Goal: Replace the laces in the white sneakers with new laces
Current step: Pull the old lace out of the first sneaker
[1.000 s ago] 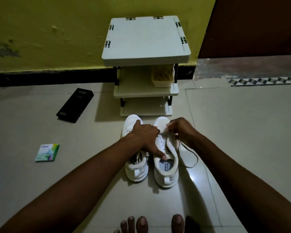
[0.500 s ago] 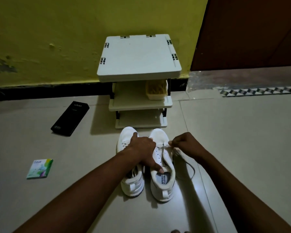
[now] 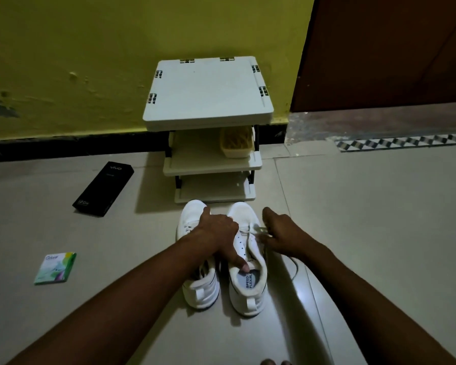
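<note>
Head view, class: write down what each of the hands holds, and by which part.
The right hand pinches the lace close to the eyelets of the right sneaker. The left hand holds nothing; it presses on that sneaker.

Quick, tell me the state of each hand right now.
Left hand: open, straight fingers pressing down on the right-side sneaker.
Right hand: closed, pinching that sneaker's lace.

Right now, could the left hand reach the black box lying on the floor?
Probably yes. The left hand rests on the right-hand sneaker, and only bare floor lies between it and the black box to its left; it would have to leave the sneaker first.
</note>
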`<state>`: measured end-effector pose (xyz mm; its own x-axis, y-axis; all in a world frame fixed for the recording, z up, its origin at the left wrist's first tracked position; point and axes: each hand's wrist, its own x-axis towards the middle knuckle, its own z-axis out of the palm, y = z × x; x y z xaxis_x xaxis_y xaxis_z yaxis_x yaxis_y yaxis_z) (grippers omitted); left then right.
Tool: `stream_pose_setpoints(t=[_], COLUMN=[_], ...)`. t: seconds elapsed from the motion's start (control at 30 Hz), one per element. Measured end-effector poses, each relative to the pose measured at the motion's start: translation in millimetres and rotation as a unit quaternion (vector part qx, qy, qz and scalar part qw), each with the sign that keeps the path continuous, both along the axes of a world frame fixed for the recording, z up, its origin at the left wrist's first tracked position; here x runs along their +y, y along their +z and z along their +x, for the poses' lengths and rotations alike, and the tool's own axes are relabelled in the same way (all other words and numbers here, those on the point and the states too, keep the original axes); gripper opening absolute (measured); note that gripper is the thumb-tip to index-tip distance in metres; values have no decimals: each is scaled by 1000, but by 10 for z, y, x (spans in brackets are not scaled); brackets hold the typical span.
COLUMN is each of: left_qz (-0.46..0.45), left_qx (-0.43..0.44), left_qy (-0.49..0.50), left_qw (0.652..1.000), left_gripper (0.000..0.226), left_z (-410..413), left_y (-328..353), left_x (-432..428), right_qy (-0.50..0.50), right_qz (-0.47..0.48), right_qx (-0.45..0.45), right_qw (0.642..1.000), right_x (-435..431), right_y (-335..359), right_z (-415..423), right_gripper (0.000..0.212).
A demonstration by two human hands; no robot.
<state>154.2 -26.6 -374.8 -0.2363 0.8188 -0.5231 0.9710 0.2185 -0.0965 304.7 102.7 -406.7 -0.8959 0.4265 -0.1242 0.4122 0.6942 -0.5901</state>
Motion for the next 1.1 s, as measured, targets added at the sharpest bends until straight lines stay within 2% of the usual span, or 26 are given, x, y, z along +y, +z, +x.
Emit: stream_pose_setpoints(t=[0.07, 0.13, 0.17, 0.23, 0.3, 0.37, 0.43, 0.47, 0.5, 0.53, 0.57, 0.6, 0.63, 0.7, 0.77, 0.8, 0.87, 0.93, 1.0, 1.1], left_qz=[-2, -4, -5, -5, -5, -3, 0, 1, 3, 7, 12, 14, 11, 7, 11, 12, 12, 11, 12, 8], left_qx=[-1, -3, -3, 0, 0, 2, -1, -5, -8, -12, -14, -14, -14, -9, -7, -10, -12, -13, -14, -14], left_qy=[3, 5, 3, 0, -2, -4, -4, -3, -2, 1, 4, 4, 3, -1, -1, 2, 6, 12, 16, 13], left_qw=[1000, 1000, 1000, 1000, 1000, 1000, 1000, 1000, 1000, 1000, 1000, 1000, 1000, 1000, 1000, 1000, 1000, 1000, 1000, 1000], left_gripper=[103, 103, 101, 95, 92, 95, 98, 99, 98, 96, 93, 91, 91, 94, 94, 92, 90, 90, 92, 91], left_z=[12, 16, 19, 16, 13, 9, 9, 10, 5, -1, -6, -11, -13, -7, -9, -5, 0, 7, 16, 11], left_y=[19, 32, 34, 27, 19, 20, 35, 38, 37, 33, 31, 32, 23, 9, 2, -2, -4, -2, -1, 15], left_x=[6, 3, 3, -2, 2, 12, 6, -1, -3, -9, -16, -15, -20, -16, -10, -16, -17, -11, -5, -5], right_qy=[43, 50, 65, 93, 75, 36, 4, -45, -118, -181, -216, -231, -229, -196, -115, -54, 47, 96, 96, 81], right_qz=[36, 77, 108, 199, 285, 294, 178, 44, -131, -272, -359, -374, -349, -234, -88, -23, 50, 148, 213, 241], right_qx=[5, -32, -65, -102, -38, 56, 158, 220, 275, 321, 349, 354, 342, 283, 188, 118, -44, -147, -130, -5], right_qw=[998, 995, 990, 970, 955, 953, 971, 973, 945, 889, 838, 826, 842, 909, 971, 991, 997, 973, 964, 967], right_x=[-1, 2, -5, -22, -26, -63, -159, -205, -216, -184, -123, -35, 29, 107, 138, 141, 110, 46, 37, 61], right_y=[-2, -22, -5, 23, 2, -26, 46, 162, 316, 454, 574, 637, 643, 523, 313, 230, 119, 107, 195, 272], right_z=[-46, -82, -83, -88, -68, -75, -135, -183, -235, -276, -295, -298, -272, -177, -68, -31, -16, -62, -113, -152], right_gripper=[41, 56, 53, 28, 15, 11, 10, 10, 14, 20, 26, 30, 31, 30, 24, 18, 9, 17, 14, 12])
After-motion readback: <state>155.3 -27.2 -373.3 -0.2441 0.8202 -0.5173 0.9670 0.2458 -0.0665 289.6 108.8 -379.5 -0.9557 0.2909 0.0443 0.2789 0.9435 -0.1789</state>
